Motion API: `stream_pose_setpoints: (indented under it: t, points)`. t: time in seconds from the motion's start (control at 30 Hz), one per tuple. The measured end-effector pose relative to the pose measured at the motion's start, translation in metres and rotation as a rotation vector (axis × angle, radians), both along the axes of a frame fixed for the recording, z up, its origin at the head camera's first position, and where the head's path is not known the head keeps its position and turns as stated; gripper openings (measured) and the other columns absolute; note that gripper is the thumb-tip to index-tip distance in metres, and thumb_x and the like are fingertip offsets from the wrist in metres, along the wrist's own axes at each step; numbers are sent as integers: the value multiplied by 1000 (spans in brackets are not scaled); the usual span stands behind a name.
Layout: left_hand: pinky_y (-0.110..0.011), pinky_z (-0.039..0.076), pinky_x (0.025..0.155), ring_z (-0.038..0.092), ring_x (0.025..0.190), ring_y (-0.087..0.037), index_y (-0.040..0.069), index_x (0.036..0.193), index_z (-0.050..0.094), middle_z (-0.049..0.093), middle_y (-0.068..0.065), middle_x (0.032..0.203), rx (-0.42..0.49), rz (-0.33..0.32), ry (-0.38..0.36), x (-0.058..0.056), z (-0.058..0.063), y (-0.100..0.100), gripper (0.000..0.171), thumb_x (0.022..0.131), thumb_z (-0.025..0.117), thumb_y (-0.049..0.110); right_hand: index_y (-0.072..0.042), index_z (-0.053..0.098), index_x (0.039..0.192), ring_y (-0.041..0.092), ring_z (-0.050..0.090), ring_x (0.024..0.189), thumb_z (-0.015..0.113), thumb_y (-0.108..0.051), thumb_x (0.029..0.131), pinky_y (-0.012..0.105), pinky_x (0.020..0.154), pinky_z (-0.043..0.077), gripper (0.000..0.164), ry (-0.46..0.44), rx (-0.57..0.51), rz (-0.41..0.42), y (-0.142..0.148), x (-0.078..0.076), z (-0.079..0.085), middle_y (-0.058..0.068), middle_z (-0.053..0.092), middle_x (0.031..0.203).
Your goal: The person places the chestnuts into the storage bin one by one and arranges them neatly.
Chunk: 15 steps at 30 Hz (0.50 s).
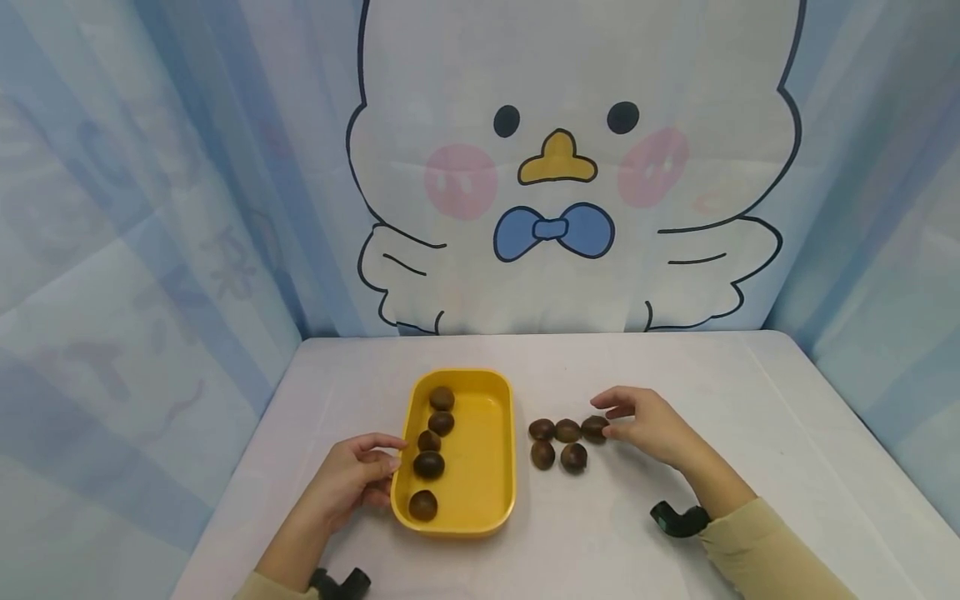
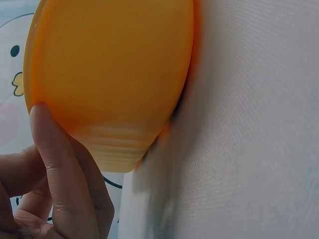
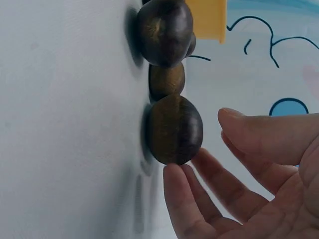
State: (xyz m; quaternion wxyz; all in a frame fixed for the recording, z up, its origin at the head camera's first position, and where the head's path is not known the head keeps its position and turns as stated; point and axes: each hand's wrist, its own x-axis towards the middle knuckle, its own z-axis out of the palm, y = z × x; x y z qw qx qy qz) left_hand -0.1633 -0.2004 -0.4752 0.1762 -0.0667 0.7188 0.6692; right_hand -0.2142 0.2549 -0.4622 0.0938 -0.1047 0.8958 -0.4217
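Note:
A yellow tray (image 1: pixel 483 450) stands on the table with several brown chestnuts (image 1: pixel 429 465) in a rough line along its left side. My left hand (image 1: pixel 360 473) is at the tray's left edge, its fingertips touching the wall; in the left wrist view the fingers (image 2: pixel 67 164) reach up the yellow side. Right of the tray, several more chestnuts lie loose in two short rows. My right hand (image 1: pixel 651 425) is at the rightmost chestnut (image 1: pixel 592 427). In the right wrist view fingertips touch that chestnut (image 3: pixel 175 129), while the thumb (image 3: pixel 269 134) stays apart from it.
The white table (image 1: pixel 585 533) ends at a curtain (image 1: pixel 555 292) printed with a cartoon bird behind it. More pale blue curtain (image 1: pixel 135 333) hangs on the left and right sides. A dark wrist-worn device (image 1: pixel 678 519) sits by the right sleeve.

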Motion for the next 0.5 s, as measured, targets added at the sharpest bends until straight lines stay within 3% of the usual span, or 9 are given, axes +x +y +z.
stream_pose_setpoints:
  t: [0.23,0.5]
  points:
    - [-28,63,57,67,63,-13,-4,136,66,76,-5,89,0,-2,8,0,1,0,38,99,71,3,1,69,132,31,75,115,81,-6,89,37,89,63,45,-95,-49,-16,0,-3,-8,20,76,126]
    - [-29,64,58,68,64,-13,-5,136,65,77,-4,91,15,-14,3,0,1,-1,38,100,71,3,-2,72,127,29,74,112,85,-7,87,44,93,63,43,-65,2,-26,-2,-7,-14,15,78,121]
